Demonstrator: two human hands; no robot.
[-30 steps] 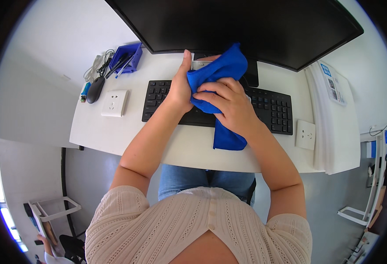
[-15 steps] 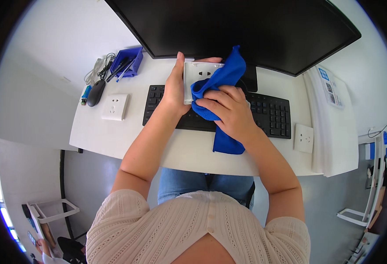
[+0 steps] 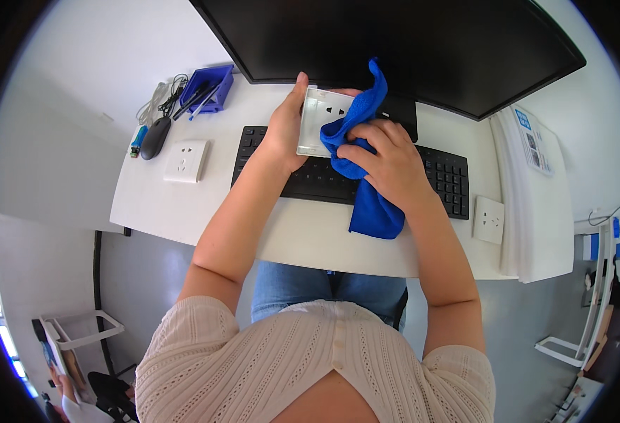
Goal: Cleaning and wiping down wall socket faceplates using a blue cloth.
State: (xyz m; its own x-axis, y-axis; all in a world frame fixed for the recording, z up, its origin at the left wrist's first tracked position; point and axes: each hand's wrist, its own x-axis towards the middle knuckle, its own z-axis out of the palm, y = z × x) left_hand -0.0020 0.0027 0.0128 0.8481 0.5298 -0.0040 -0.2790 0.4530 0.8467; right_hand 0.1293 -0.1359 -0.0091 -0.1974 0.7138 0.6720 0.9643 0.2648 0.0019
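Observation:
Above the black keyboard point(image 3: 445, 180), my left hand point(image 3: 284, 130) grips a white socket panel point(image 3: 318, 113) from its left side, thumb upright along the edge and fingers behind it. My right hand point(image 3: 387, 158) is closed on a blue cloth point(image 3: 377, 218), bunched against the right part of the panel and partly hiding it. The cloth has a narrow twist rising above my fingers and a loose end hanging over the keyboard's front. A large black monitor point(image 3: 394, 39) stands just beyond both hands.
Two more socket panels point(image 3: 183, 161) point(image 3: 488, 220) lie left and right on the white desk point(image 3: 267, 233). A blue bin point(image 3: 211, 95) of pens, cables, a mouse point(image 3: 156, 138) and a small blue item sit at left, papers point(image 3: 535, 218) at right. A person's hand point(image 3: 63, 384) shows far lower left.
The panel, mostly covered a second ago, is now largely exposed on its left. The cloth and my right hand have shifted rightward; both hands sit slightly higher than half a second ago.

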